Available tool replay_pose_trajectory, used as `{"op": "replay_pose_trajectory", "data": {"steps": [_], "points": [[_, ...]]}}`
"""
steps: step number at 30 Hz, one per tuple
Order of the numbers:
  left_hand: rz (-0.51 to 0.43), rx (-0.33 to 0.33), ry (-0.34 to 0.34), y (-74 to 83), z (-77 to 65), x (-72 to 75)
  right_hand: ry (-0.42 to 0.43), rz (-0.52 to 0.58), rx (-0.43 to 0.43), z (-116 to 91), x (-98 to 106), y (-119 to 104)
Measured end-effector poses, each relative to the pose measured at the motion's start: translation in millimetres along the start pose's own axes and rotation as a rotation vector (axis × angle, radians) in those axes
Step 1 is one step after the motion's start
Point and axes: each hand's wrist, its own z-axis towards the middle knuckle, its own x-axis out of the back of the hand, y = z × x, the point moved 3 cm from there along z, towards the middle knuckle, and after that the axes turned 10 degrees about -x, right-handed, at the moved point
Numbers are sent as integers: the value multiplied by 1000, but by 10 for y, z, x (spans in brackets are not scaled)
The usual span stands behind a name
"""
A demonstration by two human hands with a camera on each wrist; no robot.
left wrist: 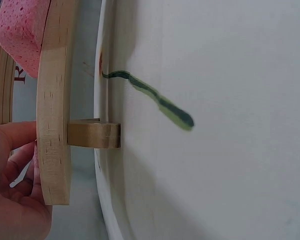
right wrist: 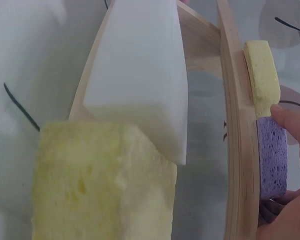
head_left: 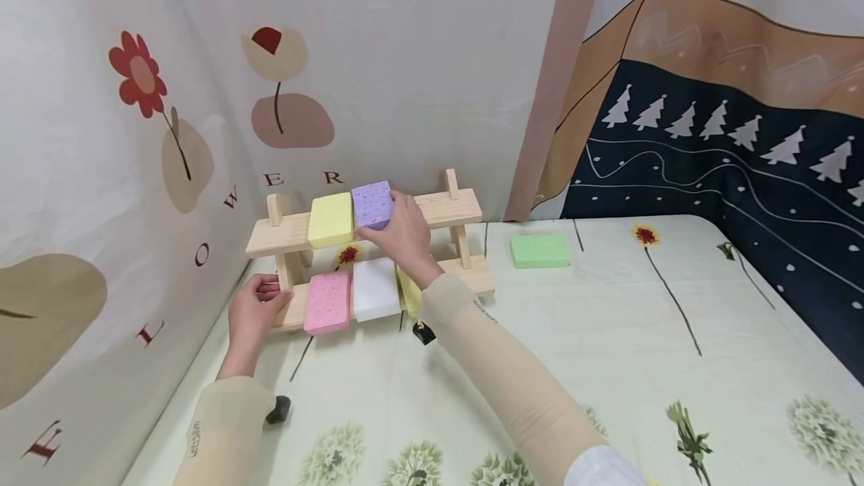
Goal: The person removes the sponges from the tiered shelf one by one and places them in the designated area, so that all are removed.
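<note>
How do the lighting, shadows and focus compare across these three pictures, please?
Head view: bright, fairly even light, the wooden rack reading crisply; left wrist view: dimmer, with a soft-edged shadow across the pale cloth; right wrist view: the nearest yellow sponge looks blurred, while pores on the purple sponge show more clearly.

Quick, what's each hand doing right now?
Left hand: closed, holding the wooden shelf near its left end.
Right hand: closed, pinching the purple sponge on the upper board.
</note>
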Motion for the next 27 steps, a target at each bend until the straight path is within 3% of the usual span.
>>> {"op": "replay_pose_trajectory", "data": {"steps": [16, 27], "points": [[4, -8, 7, -7, 3, -5, -13, 330, -9, -29, 216, 201], [5, 4, 5, 11, 8, -2, -83, 334, -56, -167, 412, 327]]}}
